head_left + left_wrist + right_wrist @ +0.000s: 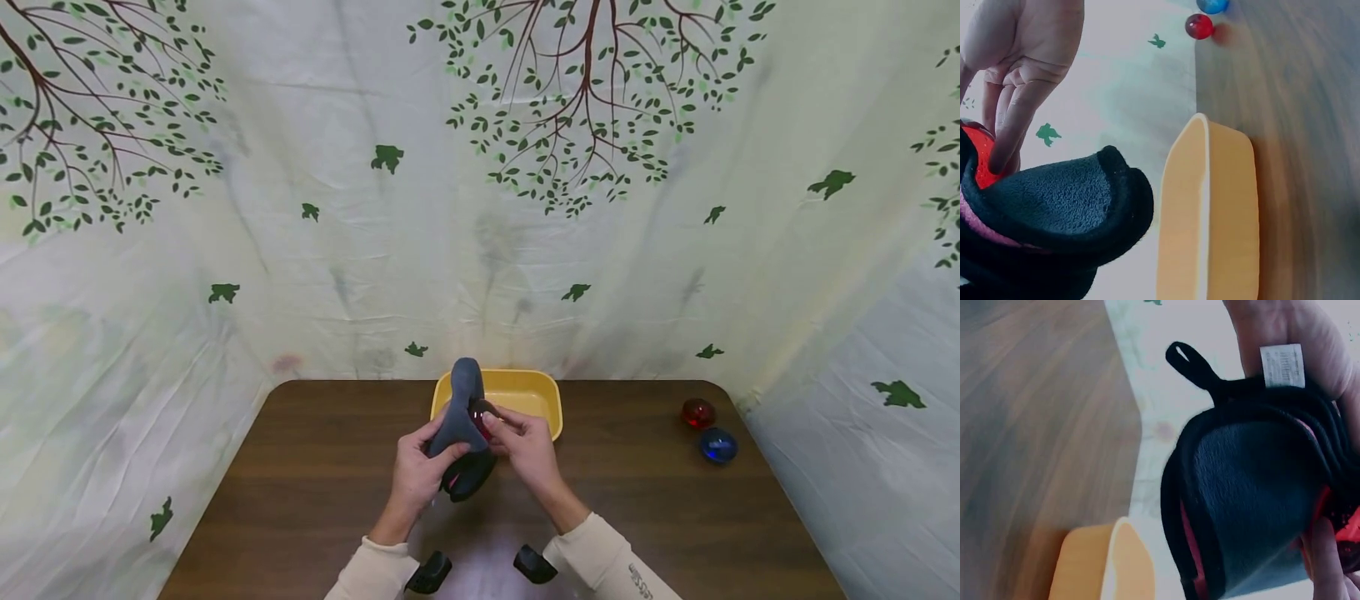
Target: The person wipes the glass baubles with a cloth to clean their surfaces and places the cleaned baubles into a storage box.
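Dark fabric piece [452, 427]: probably light, soft, floppy, unlikely to slip | best hold: bound edge [1235, 415] | left hand [417, 472] grips fabric | right hand [532, 451] pinches red part [980, 152]

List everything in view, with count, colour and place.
table: 1, brown, front centre
backdrop: at least 1, pale with leaf print, behind and beside the table
tub: 1, yellow, table's far edge
red ball: 1, red, table's right side
blue ball: 1, blue, just nearer than the red one
folded cloth: 1, dark grey, black edging, centre
loop: 1, black, on the cloth
label: 1, white, near the loop
red speckled piece: 1, red, against the cloth; separate or not, unclear
wrist devices: 2, black, by the wrists
sleeves: 2, cream, forearms
hands: 2, bare, at the cloth
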### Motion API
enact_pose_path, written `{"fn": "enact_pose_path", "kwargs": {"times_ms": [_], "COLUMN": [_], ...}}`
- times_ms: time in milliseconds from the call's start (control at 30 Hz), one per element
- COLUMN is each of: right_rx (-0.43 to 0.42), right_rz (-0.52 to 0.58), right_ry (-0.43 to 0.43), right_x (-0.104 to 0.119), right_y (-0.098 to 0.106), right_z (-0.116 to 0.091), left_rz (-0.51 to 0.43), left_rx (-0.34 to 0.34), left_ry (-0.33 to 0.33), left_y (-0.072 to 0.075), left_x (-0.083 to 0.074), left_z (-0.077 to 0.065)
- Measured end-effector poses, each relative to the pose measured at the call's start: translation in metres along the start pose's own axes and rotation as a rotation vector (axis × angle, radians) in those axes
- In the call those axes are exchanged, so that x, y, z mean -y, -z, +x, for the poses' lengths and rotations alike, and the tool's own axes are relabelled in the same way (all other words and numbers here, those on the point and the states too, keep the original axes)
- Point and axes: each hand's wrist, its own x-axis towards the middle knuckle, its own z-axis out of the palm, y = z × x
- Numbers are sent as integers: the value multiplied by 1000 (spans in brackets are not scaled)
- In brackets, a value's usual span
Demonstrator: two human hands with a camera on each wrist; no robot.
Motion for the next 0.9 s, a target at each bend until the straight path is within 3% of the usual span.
{"fn": "enact_pose_path", "kwargs": {"times_ms": [133,333,433,733,800,900], "right_rx": [42,233,286,244,247,235], "right_rz": [-56,-100,-154,-248,-225,-159], "right_ry": [28,105,161,473,491,428], "right_x": [1,3,4,20,16,10], "right_y": [3,16,21,20,20,20], "right_z": [2,4,5,-1,-2,-1], "left_rz": [16,-38,-72,-85,-104,-120], "left_rx": [-16,-41,-41,10,16,24], "left_ry": [3,9,38,96,106,88], "left_y": [-1,-4,-3,-1,-1,-1], "left_x": [0,1,1,3,3,5], "left_z": [-1,-1,0,1,0,-1]}}
